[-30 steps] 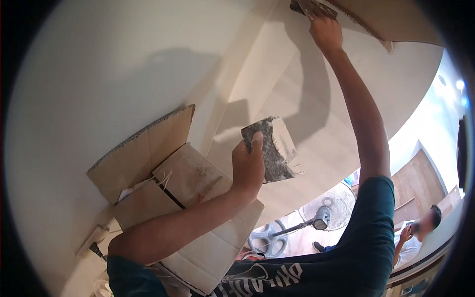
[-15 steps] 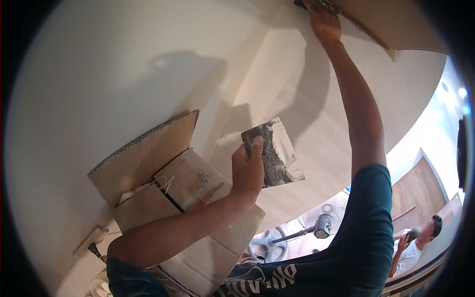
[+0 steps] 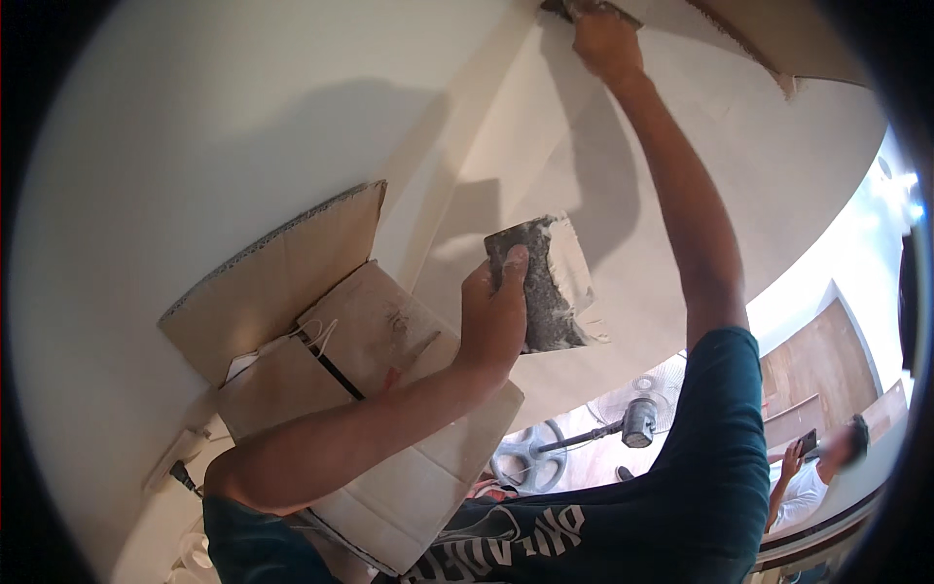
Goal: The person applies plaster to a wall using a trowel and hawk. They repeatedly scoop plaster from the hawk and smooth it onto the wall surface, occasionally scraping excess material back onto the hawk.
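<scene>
My left hand (image 3: 494,316) is closed around a dark, flat rectangular plastering blade (image 3: 538,282), its thumb lying across the face. White putty coats the blade's right side and lower edge. At the top, my right hand (image 3: 608,49) grips a dark flat scraper (image 3: 628,17) against the pale surface, near where two pale planes meet at a crease. My fingers and wrist hide much of that scraper. My right arm is stretched far up, while my left forearm crosses in front of an opened cardboard box (image 3: 282,268).
A brown panel (image 3: 827,39) with a rough edge borders the pale surface at upper right. Below stands a pedestal fan (image 3: 637,420) with a round base. A person in white (image 3: 803,496) holds a phone at lower right. A black plug (image 3: 182,474) hangs at lower left.
My right hand has moved left with the scraper, away from the brown panel's edge. My left hand and its blade are slightly higher in the picture. The view has shifted a little.
</scene>
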Demonstrator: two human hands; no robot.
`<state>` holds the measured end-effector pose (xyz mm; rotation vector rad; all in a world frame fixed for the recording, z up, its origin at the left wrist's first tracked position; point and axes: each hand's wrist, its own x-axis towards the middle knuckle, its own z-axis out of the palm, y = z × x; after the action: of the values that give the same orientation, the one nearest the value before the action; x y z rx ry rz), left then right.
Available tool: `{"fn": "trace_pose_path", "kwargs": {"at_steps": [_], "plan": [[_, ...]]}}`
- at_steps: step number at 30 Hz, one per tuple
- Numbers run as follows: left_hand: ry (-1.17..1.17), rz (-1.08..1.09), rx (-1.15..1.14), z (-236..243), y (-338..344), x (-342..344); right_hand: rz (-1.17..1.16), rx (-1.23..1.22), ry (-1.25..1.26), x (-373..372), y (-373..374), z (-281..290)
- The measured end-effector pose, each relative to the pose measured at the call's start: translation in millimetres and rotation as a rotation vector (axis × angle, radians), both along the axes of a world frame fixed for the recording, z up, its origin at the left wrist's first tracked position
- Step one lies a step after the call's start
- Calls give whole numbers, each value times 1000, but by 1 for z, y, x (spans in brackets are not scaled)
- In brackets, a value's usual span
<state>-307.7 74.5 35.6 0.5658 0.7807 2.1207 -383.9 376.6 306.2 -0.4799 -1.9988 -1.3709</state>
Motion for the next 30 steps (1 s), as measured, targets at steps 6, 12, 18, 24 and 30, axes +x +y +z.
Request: {"fn": "trace_pose_path", "kwargs": {"at_steps": [6, 12, 18, 24, 30], "plan": [[83, 58, 20, -2, 2, -4, 34, -127, -59, 7, -54, -122], [-9, 49, 122, 13, -8, -4, 147, -333, -103, 2, -64, -225], [118, 49, -2, -2, 2, -3, 146, -456, -149, 11, -78, -321], [139, 172, -27, -11, 15, 6, 139, -567, -148, 13, -70, -416], [81, 116, -87, -1, -4, 6, -60, -529, -356, 22, -90, -493]]}}
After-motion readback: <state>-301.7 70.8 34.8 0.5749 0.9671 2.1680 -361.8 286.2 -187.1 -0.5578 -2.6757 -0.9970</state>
